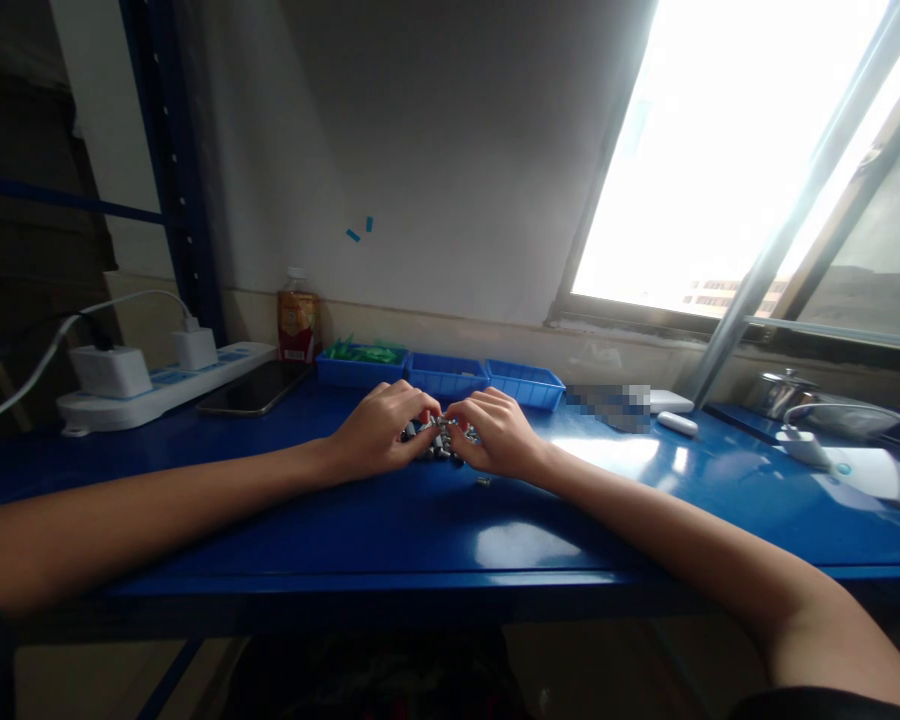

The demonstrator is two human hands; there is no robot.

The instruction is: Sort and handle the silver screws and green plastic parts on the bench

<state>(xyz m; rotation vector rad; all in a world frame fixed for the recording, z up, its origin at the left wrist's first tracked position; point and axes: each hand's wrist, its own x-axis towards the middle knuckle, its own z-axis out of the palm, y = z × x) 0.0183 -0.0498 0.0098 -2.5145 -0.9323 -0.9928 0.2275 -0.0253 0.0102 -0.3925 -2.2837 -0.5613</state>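
My left hand (381, 428) and my right hand (499, 432) meet over the blue table, thumbs and forefingers pinched close together. A small silvery metal part (443, 422) shows between the fingertips, apparently held from both sides; its exact kind is too small to make out. Directly beneath lies a pile of small silver and dark metal pieces (439, 447), partly hidden by the fingers. One loose metal piece (484, 482) rests on the table just in front of my right hand.
Behind the hands stand three blue bins, the left bin (356, 376) with green material inside. A drink bottle (298, 318), phone (253, 390) and power strip (157, 392) are at left. A white case (677, 424), charger (862, 470) and metal pot (784, 393) sit at right.
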